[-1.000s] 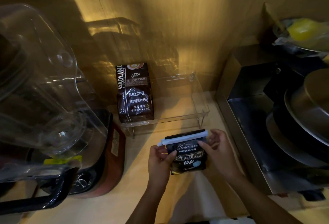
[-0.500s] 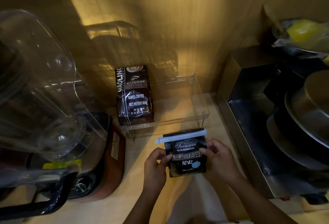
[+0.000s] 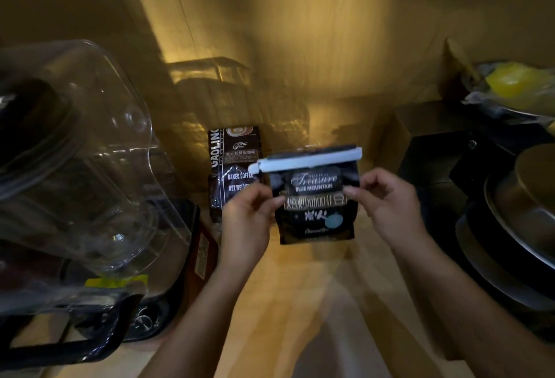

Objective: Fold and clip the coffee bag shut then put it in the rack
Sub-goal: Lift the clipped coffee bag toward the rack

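At frame centre, above the wooden counter (image 3: 300, 302), the coffee bag (image 3: 315, 206) is held upright in mid-air, front label facing the camera: "Treasure BLUE MOUNTAIN" legible, plus gold characters and a pale blue dot lower down. Bag top is folded over w/ a white bar clip (image 3: 309, 159) seated across the full width, clip tilted slightly, its 3 o'clock end higher.

Left hand (image 3: 246, 221) at the bag's 9 o'clock edge: thumb on the front face, fingers curled behind, closed in a pinch on the bag. Right hand (image 3: 387, 203) at the 3 o'clock edge: thumb and forefinger pressed together on the bag at label height, other fingers tucked behind. Both forearms enter from 6 o'clock.

At 10 o'clock from the held bag, a second coffee pack (image 3: 232, 167) stands upright, marked "GAOLING", "BAKED.COFFEE", "NET.WEIGHT"; its lower right corner is partly hidden by the left hand. The clear rack is not distinguishable here due to motion blur, so cannot tell how close the bag is to it.

At 9 o'clock, well apart from the bag: a large clear blender jar (image 3: 78, 152) on a dark base w/ a dial. At 3 o'clock: stacked metal pans (image 3: 522, 221) on a dark steel unit. At 2 o'clock, far corner: something yellow in clear wrap (image 3: 510, 83). Wood-panel wall (image 3: 330, 32) at 12 o'clock, lit unevenly.
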